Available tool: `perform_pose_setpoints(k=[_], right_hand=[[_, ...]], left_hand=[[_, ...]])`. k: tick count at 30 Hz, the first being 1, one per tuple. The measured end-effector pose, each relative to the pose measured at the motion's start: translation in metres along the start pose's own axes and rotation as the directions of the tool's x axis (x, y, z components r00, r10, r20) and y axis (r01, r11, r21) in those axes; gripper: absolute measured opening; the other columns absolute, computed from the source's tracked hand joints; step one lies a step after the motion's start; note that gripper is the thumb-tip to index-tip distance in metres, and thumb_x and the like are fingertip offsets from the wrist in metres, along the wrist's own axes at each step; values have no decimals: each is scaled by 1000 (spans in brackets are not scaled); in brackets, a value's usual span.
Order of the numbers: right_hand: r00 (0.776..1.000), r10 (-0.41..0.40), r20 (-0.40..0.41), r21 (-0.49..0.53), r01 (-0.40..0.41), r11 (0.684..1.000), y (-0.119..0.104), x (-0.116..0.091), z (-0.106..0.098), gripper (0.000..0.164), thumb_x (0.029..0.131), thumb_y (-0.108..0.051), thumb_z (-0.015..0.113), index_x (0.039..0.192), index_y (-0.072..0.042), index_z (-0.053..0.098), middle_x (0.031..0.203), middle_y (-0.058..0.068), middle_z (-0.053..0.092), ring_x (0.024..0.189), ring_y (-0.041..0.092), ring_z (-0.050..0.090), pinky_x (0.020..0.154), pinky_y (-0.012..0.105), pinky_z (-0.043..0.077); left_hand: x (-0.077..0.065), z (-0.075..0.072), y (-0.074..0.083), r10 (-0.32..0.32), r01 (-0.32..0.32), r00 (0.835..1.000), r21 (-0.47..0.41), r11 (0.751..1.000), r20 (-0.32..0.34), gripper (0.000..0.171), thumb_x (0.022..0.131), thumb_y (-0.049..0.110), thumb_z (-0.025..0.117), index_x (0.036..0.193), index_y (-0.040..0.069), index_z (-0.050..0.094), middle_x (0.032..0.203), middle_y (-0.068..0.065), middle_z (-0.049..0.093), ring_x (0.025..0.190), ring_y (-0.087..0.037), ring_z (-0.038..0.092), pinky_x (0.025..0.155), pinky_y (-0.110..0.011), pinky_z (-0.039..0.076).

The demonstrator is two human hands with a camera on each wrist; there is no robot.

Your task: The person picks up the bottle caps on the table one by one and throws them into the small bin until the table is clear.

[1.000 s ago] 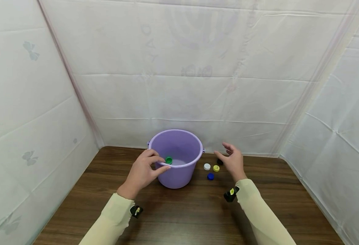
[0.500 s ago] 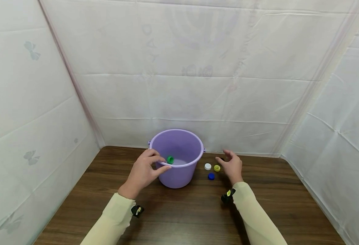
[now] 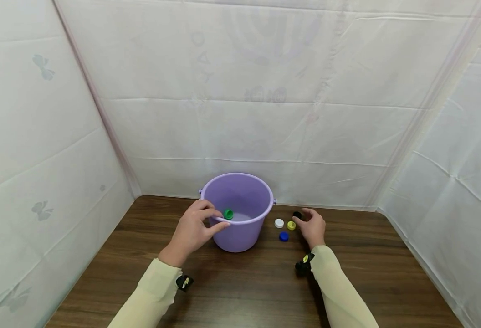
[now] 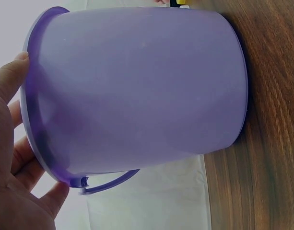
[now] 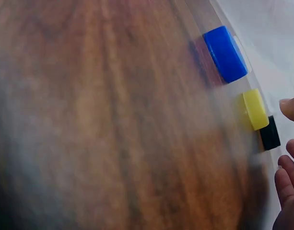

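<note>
A purple bucket (image 3: 238,239) stands upright on the table. My left hand (image 3: 190,231) grips its near-left rim, with the thumb outside and fingers reaching over the edge. Inside lies a green bottle cap (image 3: 228,213). To the right of the bucket my right hand (image 3: 312,229) is low over the table, thumb and fingers apart. Just beyond its fingertips is a black cap (image 3: 297,214), with a yellow cap (image 3: 291,225) beside the thumb. In the right wrist view the black cap (image 5: 270,133) shows past the gap between thumb and fingers.
A white cap (image 3: 279,223) and a blue cap (image 3: 283,236) lie between the bucket and my right hand. The brown wooden table (image 3: 240,291) is bounded by white cloth walls (image 3: 265,127) at the back and sides. The bucket's handle (image 4: 113,183) hangs on its far side.
My right hand has come down to the table beside the black and yellow caps, its fingers drawing closer together. My left hand stays on the bucket rim.
</note>
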State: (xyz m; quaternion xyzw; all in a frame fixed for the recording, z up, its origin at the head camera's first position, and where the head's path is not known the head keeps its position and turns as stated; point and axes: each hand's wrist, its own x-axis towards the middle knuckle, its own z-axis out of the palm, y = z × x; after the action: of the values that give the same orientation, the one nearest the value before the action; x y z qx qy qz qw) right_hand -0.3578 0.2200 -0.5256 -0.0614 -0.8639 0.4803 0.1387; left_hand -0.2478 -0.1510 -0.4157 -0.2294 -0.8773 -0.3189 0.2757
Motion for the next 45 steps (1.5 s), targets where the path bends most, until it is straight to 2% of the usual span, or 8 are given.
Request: perform_pose_setpoints(k=[5, 10, 17, 26, 36, 45], right_hand=[[1000, 21, 5, -24, -21, 999, 4, 1, -1, 52, 87, -19, 83, 131, 2, 64, 134, 26, 64, 128, 40, 60, 109, 52, 47], [1000, 14, 0, -37, -14, 999, 3, 2, -2, 49, 87, -19, 82, 129, 2, 66, 131, 26, 66, 124, 41, 62, 106, 52, 49], [1000, -11, -14, -48, 10, 999, 2, 6, 3, 46, 85, -17, 83, 124, 3, 68, 127, 26, 69, 120, 42, 63, 104, 53, 49], [1000, 9, -16, -50, -10, 999, 3, 9, 5, 43, 85, -15, 83, 122, 1, 70, 124, 25, 69, 119, 40, 63, 104, 52, 49], [1000, -4, -20, -88, 2, 996, 3, 10, 4, 41, 84, -15, 83, 120, 1, 71, 119, 25, 71, 117, 41, 63, 103, 53, 49], [1000, 10, -7, -106, -10, 994, 2, 10, 4, 40, 85, -15, 82, 121, -1, 71, 121, 24, 70, 120, 41, 61, 104, 54, 47]], left_hand=[[0, 0, 1, 5, -5, 1000, -1, 1000, -1, 22, 75, 33, 93, 85, 19, 78, 92, 7, 60, 85, -13, 55, 69, -31, 54], [-1, 1, 0, 7, -8, 1000, -13, 1000, -3, 22, 76, 33, 92, 85, 19, 78, 92, 7, 60, 85, -16, 57, 70, -32, 55], [-2, 1, -2, 27, -28, 999, -3, 1000, -19, 21, 76, 33, 92, 86, 19, 79, 92, 6, 60, 84, -17, 57, 69, -26, 52], [-1, 1, -1, 13, -13, 1000, -6, 1000, -9, 22, 76, 34, 92, 86, 19, 79, 93, 7, 60, 86, -21, 59, 70, -27, 52], [-1, 1, -1, 7, -7, 1000, 7, 1000, -3, 22, 76, 34, 92, 87, 20, 79, 93, 7, 61, 87, -18, 57, 70, -29, 53], [-1, 1, 1, 5, -5, 1000, 7, 1000, -2, 22, 76, 34, 92, 86, 19, 79, 93, 7, 60, 86, -14, 56, 70, -30, 54]])
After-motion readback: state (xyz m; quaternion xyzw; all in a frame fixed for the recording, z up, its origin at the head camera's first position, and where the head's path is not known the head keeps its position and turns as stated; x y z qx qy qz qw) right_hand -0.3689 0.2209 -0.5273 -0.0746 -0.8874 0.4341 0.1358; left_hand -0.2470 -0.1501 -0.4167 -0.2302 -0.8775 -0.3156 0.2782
